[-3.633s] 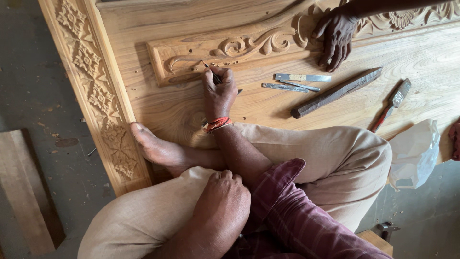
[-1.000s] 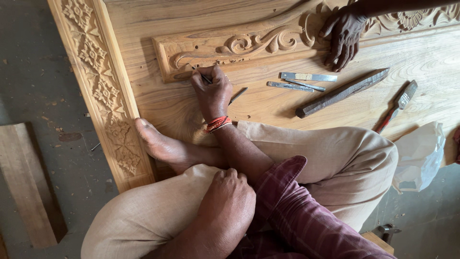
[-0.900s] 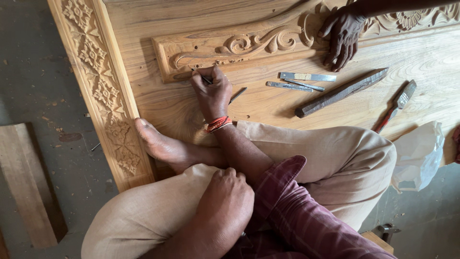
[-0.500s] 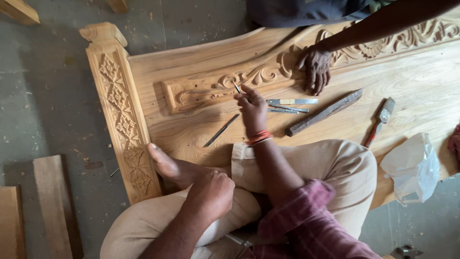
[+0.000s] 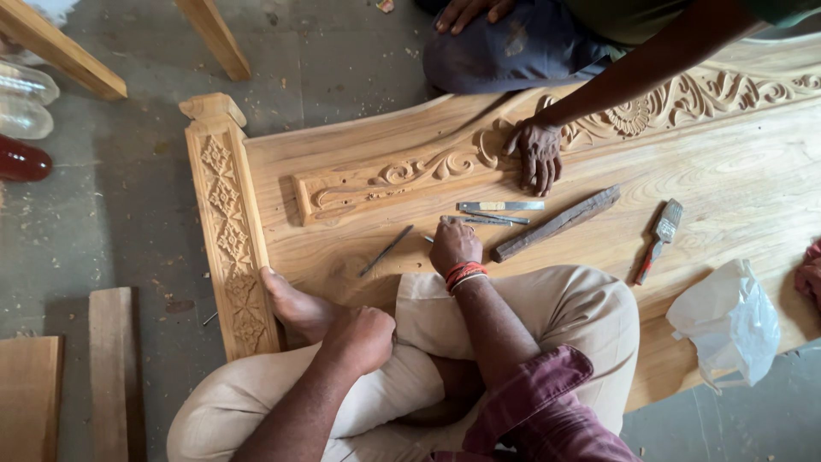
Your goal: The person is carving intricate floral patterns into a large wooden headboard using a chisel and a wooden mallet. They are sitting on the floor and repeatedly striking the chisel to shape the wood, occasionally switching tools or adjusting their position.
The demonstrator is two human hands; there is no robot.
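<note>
The right hand [image 5: 454, 246] is laid on the carved wooden panel [image 5: 735, 162], knuckles up, its fingers curled over the near ends of the chisels [image 5: 492, 220]; whether one is actually gripped cannot be told. A metal ruler [image 5: 500, 206] lies just beyond the chisels, a dark wooden bar [image 5: 556, 224] to their right, a thin tool [image 5: 386, 251] to the left. The left hand [image 5: 361, 339] is closed in a fist on the knee, holding nothing visible. Another person's hand [image 5: 537, 152] is pressed on the scroll carving [image 5: 402, 175]. A brush [image 5: 658, 239] and a plastic bag [image 5: 729, 321] lie farther right.
</note>
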